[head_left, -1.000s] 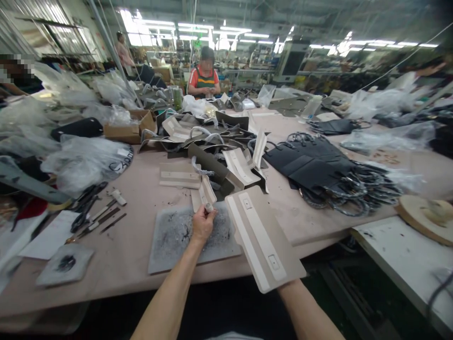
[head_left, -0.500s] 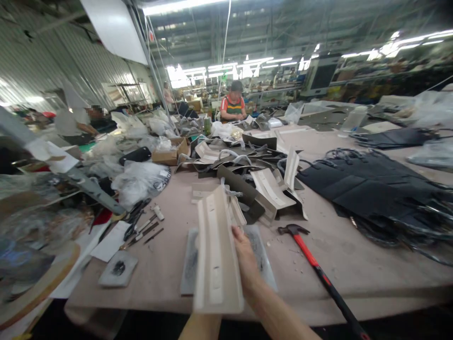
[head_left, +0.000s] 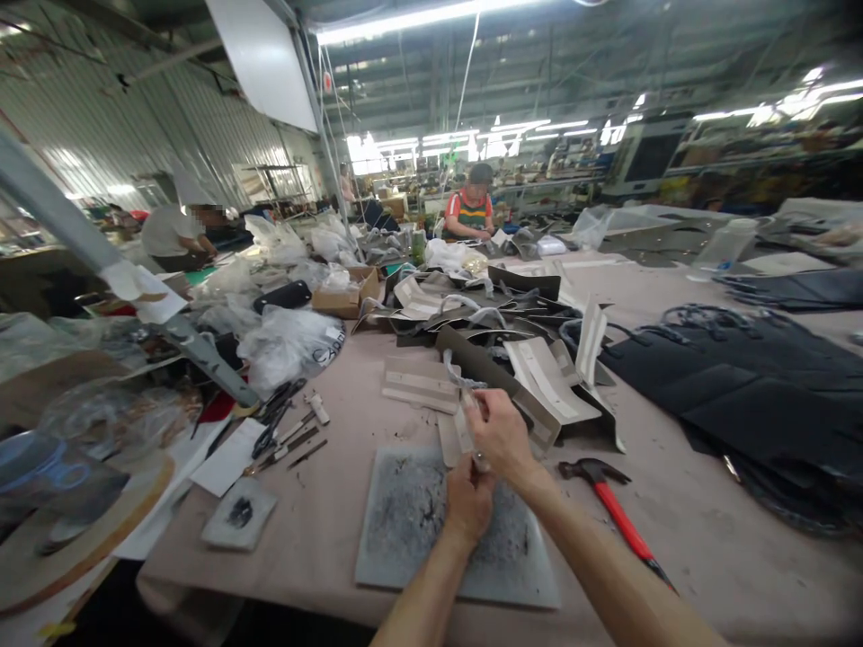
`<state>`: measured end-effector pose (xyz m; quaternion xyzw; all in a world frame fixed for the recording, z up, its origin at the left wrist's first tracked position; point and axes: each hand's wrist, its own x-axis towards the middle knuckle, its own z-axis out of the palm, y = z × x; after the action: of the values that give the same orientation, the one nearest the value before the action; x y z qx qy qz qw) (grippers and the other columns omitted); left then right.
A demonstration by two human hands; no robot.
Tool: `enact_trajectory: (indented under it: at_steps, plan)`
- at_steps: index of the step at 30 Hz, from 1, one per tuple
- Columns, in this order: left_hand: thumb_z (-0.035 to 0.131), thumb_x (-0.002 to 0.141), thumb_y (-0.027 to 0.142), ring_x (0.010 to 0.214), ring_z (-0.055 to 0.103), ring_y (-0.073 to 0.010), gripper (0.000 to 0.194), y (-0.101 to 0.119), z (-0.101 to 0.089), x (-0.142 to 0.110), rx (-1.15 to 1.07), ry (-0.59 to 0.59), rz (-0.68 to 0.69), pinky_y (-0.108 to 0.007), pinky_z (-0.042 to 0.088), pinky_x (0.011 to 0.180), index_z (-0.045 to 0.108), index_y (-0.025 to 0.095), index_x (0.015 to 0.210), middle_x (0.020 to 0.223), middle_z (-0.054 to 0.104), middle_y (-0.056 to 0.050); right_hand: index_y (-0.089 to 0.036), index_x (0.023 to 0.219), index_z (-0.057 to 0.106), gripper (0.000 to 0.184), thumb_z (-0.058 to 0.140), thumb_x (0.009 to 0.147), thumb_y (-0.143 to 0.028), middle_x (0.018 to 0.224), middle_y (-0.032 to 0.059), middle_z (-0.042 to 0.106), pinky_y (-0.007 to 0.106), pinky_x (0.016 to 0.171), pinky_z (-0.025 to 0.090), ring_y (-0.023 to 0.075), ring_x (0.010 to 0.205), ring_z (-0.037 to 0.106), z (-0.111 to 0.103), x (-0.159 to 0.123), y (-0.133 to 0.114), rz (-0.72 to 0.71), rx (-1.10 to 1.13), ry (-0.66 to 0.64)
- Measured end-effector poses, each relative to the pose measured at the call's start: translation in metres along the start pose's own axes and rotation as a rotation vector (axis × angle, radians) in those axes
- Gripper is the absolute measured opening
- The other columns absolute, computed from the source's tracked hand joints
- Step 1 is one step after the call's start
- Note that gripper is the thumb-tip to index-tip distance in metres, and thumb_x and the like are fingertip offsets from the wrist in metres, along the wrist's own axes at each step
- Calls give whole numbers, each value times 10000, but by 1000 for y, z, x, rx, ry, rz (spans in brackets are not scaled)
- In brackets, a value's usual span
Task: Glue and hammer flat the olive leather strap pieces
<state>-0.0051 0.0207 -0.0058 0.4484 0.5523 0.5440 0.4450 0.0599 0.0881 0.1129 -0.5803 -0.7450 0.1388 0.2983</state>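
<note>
Above the far edge of a grey, dark-smudged slab (head_left: 404, 562), my two hands are close together. My right hand (head_left: 502, 436) is closed on a beige panel (head_left: 462, 431), which I see at a steep angle and only in part. Just below it, my left hand (head_left: 468, 503) is closed, with a small shiny spot at its fingertips; what it grips is hidden. Another beige panel (head_left: 419, 385) lies flat beyond the slab. Behind my right hand is a heap of similar beige and dark panels (head_left: 549, 377) with grey cord handles.
A red-handled claw hammer (head_left: 617, 512) lies right of the slab. Black bags (head_left: 748, 386) cover the right side. To the left are scissors (head_left: 276, 413), small tools (head_left: 297, 440), a small stained block (head_left: 239, 514) and plastic-wrapped goods (head_left: 287, 341). A person (head_left: 470, 211) sits across the table.
The beige panel that stood broad-side in front of me no longer shows that way, uncovering the slab. My hands have come together farther out. The view has shifted left and up.
</note>
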Motion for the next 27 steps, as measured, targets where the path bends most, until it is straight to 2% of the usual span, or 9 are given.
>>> enact_trajectory:
  at_steps: [2,4,9,12,15,18,21,23,27]
  plan:
    - [651,787,235,677,549,-175,69,-1,0,0,36,21,35,-280,436,666,642,216,853,721,621,8,-141,1281,590,380,436,962,-280,1298,179,598,376,942,411,282,1165,540,-1,33,19,-27,-219,-46]
    - [644,803,236,664,536,-173,36,-3,0,0,62,23,58,-278,416,644,627,218,829,714,606,8,-169,1272,606,361,484,942,-252,1288,164,623,386,923,383,289,1168,537,4,57,28,-85,-299,-131]
    - [642,798,198,716,577,-188,52,-9,0,0,55,14,32,-286,435,673,636,214,847,764,646,-17,-157,863,678,145,544,900,-199,909,127,725,371,854,322,245,947,600,18,87,34,-182,-372,-256]
    - [626,810,193,746,603,-195,94,-8,0,1,69,45,14,-291,450,701,657,207,898,797,672,-27,-159,800,643,197,506,925,-222,868,133,714,365,829,313,239,904,589,2,97,32,-210,-376,-179]
    - [604,830,194,818,632,-203,159,-3,0,3,64,113,7,-303,471,778,667,191,977,870,704,-41,-164,851,615,226,445,955,-269,929,151,697,365,826,325,252,926,574,-34,91,31,-190,-373,-61]
    - [610,833,209,849,649,-200,162,0,-2,4,6,138,2,-305,486,817,673,169,976,900,723,-53,-188,866,583,204,465,942,-337,875,104,674,339,776,368,234,854,578,-71,52,35,-105,-181,51]
    - [647,833,265,845,669,-195,141,-2,-4,5,-89,177,1,-305,510,820,671,160,925,887,731,-61,-217,894,574,195,519,916,-403,800,28,656,297,686,399,190,732,577,-89,-23,42,86,168,101]
    - [671,839,323,844,690,-194,190,-5,-5,5,-180,236,1,-311,532,820,659,159,934,892,736,-67,-229,898,570,202,521,917,-424,767,-2,640,284,661,411,171,691,572,-82,-81,49,208,289,40]
    - [711,831,391,824,720,-184,274,-8,-7,2,-288,307,13,-323,564,830,637,155,950,903,741,-73,-229,822,545,240,456,936,-420,713,-5,605,286,630,440,163,653,569,-41,-176,66,313,454,-157]
